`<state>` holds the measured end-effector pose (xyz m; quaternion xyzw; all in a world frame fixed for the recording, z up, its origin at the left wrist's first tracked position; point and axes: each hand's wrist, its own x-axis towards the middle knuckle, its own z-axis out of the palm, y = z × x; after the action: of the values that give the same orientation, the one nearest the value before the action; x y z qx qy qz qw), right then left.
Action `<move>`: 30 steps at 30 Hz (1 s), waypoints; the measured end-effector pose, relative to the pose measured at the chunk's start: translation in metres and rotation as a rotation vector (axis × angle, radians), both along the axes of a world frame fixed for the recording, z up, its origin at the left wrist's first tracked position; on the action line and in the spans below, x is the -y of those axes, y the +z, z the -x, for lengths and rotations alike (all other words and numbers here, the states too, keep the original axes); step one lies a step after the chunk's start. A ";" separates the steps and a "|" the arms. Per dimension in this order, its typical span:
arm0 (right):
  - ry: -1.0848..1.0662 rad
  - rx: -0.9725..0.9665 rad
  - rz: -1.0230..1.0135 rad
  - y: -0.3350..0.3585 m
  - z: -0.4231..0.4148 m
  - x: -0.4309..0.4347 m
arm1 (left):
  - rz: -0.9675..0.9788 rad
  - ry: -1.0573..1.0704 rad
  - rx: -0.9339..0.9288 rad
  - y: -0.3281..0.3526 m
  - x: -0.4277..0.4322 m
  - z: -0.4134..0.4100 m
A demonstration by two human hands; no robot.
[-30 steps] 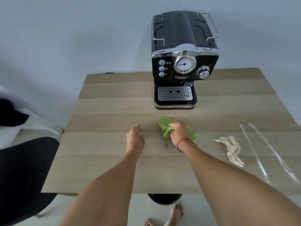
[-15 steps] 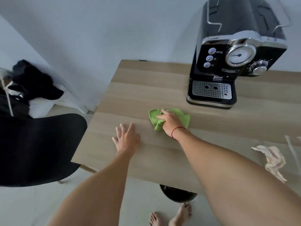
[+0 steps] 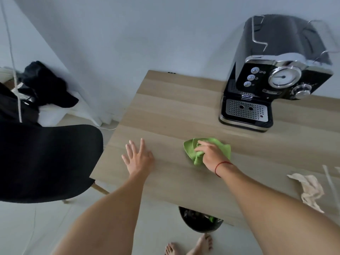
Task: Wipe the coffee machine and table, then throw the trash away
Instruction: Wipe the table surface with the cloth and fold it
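A green cloth (image 3: 222, 147) lies bunched on the wooden table (image 3: 165, 111), in front of the black coffee machine (image 3: 276, 74) at the back right. My right hand (image 3: 211, 155) grips the cloth from above, fingers curled into its folds. To its left, my left hand (image 3: 138, 159) rests flat on the table with fingers spread, near the left edge. A crumpled beige tissue (image 3: 309, 190) lies at the right, beside strips of clear plastic wrapper (image 3: 329, 183).
A black chair (image 3: 46, 159) stands close to the table's left edge. Under the table's front edge sits a dark trash bin (image 3: 198, 220), with my bare feet just before it. Dark clothes are piled at the far left by the wall.
My view has swung left, so the coffee machine sits further right. My right hand has slid the cloth leftward over the table. My left hand has flattened and spread its fingers.
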<state>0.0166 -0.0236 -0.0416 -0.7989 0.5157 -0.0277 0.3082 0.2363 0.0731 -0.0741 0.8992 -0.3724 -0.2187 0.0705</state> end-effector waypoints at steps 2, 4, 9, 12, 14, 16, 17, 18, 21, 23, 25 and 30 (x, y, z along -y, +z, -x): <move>0.030 0.039 0.043 0.000 -0.031 0.003 | -0.049 0.048 -0.020 -0.004 -0.009 -0.011; 0.107 0.057 0.054 -0.004 -0.067 -0.001 | -0.068 0.042 -0.051 -0.012 -0.017 -0.017; 0.314 0.032 -0.006 -0.021 -0.128 -0.036 | 0.114 0.018 -0.027 -0.017 -0.030 -0.030; 0.354 0.041 -0.009 -0.024 -0.127 -0.052 | 0.157 0.006 0.031 -0.016 -0.045 -0.040; 0.318 0.051 -0.024 -0.024 -0.111 -0.055 | 0.131 0.055 0.027 -0.013 -0.052 -0.042; 0.240 0.037 -0.025 -0.024 -0.089 -0.052 | 0.116 0.096 0.036 -0.010 -0.055 -0.044; 0.175 0.032 -0.024 -0.023 -0.077 -0.049 | 0.103 0.100 0.048 -0.008 -0.055 -0.045; 0.100 0.031 -0.025 -0.022 -0.066 -0.045 | 0.083 0.099 0.047 -0.008 -0.054 -0.046; -0.061 0.046 -0.009 -0.016 -0.052 -0.033 | 0.013 0.110 -0.063 -0.011 -0.050 -0.047; -0.083 0.076 0.021 -0.015 -0.064 -0.029 | -0.011 0.121 -0.122 -0.016 -0.048 -0.046; -0.051 0.109 0.034 -0.017 -0.090 -0.029 | -0.019 0.128 -0.144 -0.020 -0.048 -0.047; 0.263 0.061 -0.011 -0.026 -0.158 -0.055 | -0.027 0.114 -0.156 -0.021 -0.047 -0.049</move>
<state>0.1748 0.0311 -0.0676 -0.8567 0.3971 -0.0086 0.3290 0.2848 0.1206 -0.0947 0.9000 -0.3110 -0.2888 0.0996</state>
